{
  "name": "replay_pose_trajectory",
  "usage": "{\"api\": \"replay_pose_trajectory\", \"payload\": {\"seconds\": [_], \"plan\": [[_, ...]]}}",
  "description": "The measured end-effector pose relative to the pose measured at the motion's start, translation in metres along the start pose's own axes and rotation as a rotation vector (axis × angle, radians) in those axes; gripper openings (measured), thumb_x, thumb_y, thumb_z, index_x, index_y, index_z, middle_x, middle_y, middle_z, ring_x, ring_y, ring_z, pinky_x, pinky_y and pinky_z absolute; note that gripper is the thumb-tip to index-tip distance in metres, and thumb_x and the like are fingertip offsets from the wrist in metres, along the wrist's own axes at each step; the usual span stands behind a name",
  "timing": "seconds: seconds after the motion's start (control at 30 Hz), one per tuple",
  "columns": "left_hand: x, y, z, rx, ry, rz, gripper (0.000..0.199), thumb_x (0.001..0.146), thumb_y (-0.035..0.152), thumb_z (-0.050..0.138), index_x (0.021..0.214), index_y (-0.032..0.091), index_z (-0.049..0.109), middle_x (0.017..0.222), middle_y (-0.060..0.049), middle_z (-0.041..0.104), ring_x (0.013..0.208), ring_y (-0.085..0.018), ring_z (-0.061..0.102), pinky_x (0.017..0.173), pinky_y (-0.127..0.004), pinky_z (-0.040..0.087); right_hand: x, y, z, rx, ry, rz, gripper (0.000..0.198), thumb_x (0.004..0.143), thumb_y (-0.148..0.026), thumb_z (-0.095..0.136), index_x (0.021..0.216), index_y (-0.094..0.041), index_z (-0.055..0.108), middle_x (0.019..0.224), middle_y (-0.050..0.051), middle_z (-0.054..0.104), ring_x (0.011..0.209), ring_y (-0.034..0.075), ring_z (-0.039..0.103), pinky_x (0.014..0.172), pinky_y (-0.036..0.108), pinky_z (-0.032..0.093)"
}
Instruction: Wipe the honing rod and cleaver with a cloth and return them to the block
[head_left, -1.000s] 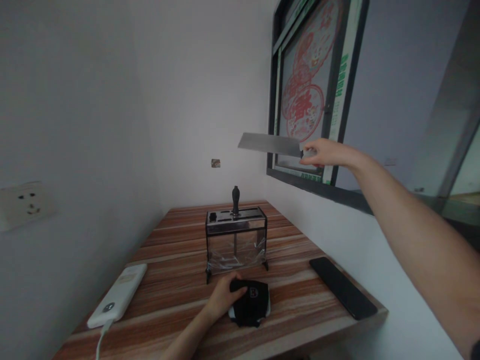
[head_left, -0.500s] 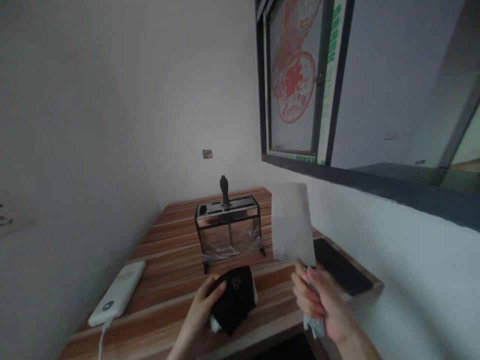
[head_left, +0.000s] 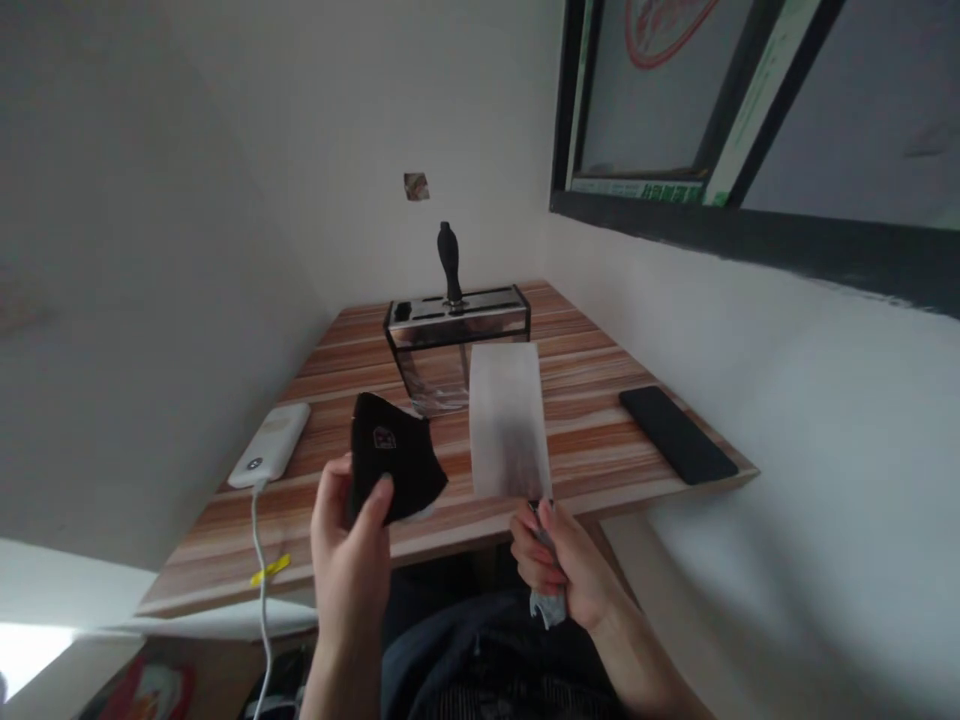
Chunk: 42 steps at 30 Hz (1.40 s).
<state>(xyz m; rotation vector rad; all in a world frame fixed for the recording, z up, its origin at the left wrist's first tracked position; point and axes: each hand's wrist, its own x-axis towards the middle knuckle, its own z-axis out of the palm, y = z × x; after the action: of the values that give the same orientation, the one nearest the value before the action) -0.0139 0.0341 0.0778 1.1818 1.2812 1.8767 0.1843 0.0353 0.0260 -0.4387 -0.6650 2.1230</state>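
My left hand (head_left: 352, 540) pinches a folded black cloth face mask (head_left: 394, 455) with a small emblem on it, thumb in front. It is held up above the table's front edge. In my right hand (head_left: 559, 560) is a cleaver (head_left: 510, 420), gripped by its handle with the wide, pale blade pointing up and away from me. A greyish wrapping shows at the handle's lower end. The blade stands in front of a knife block (head_left: 457, 325) with clear sides, hiding its right part. One black handle (head_left: 448, 262) sticks up from the block's slotted metal top.
A white power bank (head_left: 271, 445) with a white cable (head_left: 259, 560) lies on the wood-grain table (head_left: 600, 440) at the left. Near the cable is a yellow strip (head_left: 270, 570). A black phone (head_left: 677, 433) rests along the right edge. Walls and a dark-framed window (head_left: 645, 190) close in the table.
The view has tilted down. The mask has been raised and turned upright at the left. The cleaver has moved left, in front of the knife block. Both hands keep their hold.
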Motion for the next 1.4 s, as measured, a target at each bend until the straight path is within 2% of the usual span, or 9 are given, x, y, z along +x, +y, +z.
{"api": "replay_pose_trajectory", "payload": {"seconds": [0.07,0.13,0.23,0.3,0.4,0.57,0.8,1.23,1.4], "plan": [[-0.008,-0.001,0.001,0.293,-0.051,0.262,0.016,0.077,0.02,0.068,0.089,0.02,0.058,0.103,-0.003,0.061,0.101,-0.019,0.059,0.085,-0.028,0.052,0.003,0.008,0.0,0.033,0.015,0.061,0.052,0.072,-0.062,0.07,0.066,-0.019,0.041,0.047,-0.012,0.034,0.034,0.001,0.015,0.031,0.015,0.011],[-0.013,-0.005,0.003,0.587,-0.282,0.486,0.014,0.078,0.01,0.063,0.086,0.02,0.058,0.114,-0.006,0.059,0.109,-0.021,0.056,0.09,-0.033,0.05,0.006,0.014,-0.001,0.048,0.022,0.103,0.051,0.072,-0.062,0.07,0.068,-0.019,0.043,0.046,-0.012,0.036,0.033,0.001,0.016,0.031,0.015,0.012],[-0.015,-0.017,0.002,0.784,-0.707,0.567,0.023,0.077,0.0,0.053,0.088,0.02,0.057,0.133,-0.009,0.054,0.126,-0.024,0.048,0.106,-0.045,0.041,0.009,0.02,-0.002,0.045,0.057,0.15,0.053,0.068,-0.065,0.07,0.067,-0.018,0.045,0.044,-0.012,0.036,0.033,0.0,0.017,0.032,0.015,0.014],[-0.017,-0.023,0.001,0.827,-0.833,0.573,0.023,0.078,0.001,0.051,0.09,0.02,0.056,0.139,-0.01,0.051,0.133,-0.025,0.041,0.112,-0.051,0.033,0.01,0.022,-0.002,0.032,0.089,0.173,0.055,0.066,-0.068,0.07,0.066,-0.018,0.045,0.042,-0.012,0.037,0.031,0.0,0.017,0.031,0.015,0.013],[-0.021,-0.028,0.0,0.874,-0.839,0.576,0.028,0.08,0.005,0.051,0.104,0.018,0.055,0.14,-0.012,0.051,0.135,-0.026,0.04,0.113,-0.053,0.03,0.011,0.024,-0.002,0.01,0.118,0.184,0.056,0.065,-0.068,0.071,0.064,-0.019,0.044,0.041,-0.012,0.037,0.03,0.0,0.019,0.031,0.015,0.013],[-0.024,-0.025,0.006,1.04,-0.845,0.634,0.068,0.078,0.002,0.048,0.143,0.018,0.036,0.139,-0.013,0.048,0.134,-0.029,0.04,0.113,-0.055,0.029,0.013,0.027,-0.003,-0.017,0.118,0.198,0.057,0.066,-0.068,0.07,0.063,-0.019,0.042,0.04,-0.011,0.037,0.03,0.0,0.02,0.031,0.016,0.013],[-0.015,-0.028,0.009,1.087,-1.093,0.864,0.058,0.09,0.008,0.038,0.147,0.013,0.028,0.155,-0.009,0.032,0.146,-0.02,0.019,0.119,-0.039,0.021,0.013,0.028,-0.01,-0.041,0.074,0.213,0.057,0.064,-0.068,0.071,0.065,-0.019,0.043,0.042,-0.012,0.038,0.03,0.0,0.021,0.031,0.016,0.014],[0.0,-0.021,0.009,0.959,-1.313,0.714,0.081,0.078,0.019,0.049,0.152,0.017,0.015,0.159,-0.007,0.019,0.146,-0.022,0.017,0.12,-0.04,0.011,0.011,0.025,-0.02,-0.08,0.059,0.213,0.051,0.055,-0.038,0.089,0.069,-0.02,0.043,0.041,-0.014,0.037,0.032,-0.001,0.02,0.031,0.015,0.013],[0.007,-0.024,0.013,0.954,-1.291,0.705,0.076,0.084,0.021,0.048,0.153,0.018,0.014,0.159,-0.007,0.017,0.147,-0.022,0.015,0.12,-0.041,0.012,0.012,0.024,-0.024,-0.061,0.048,0.231,0.05,0.055,-0.035,0.089,0.07,-0.019,0.044,0.042,-0.015,0.036,0.032,-0.002,0.018,0.031,0.015,0.011]]}}
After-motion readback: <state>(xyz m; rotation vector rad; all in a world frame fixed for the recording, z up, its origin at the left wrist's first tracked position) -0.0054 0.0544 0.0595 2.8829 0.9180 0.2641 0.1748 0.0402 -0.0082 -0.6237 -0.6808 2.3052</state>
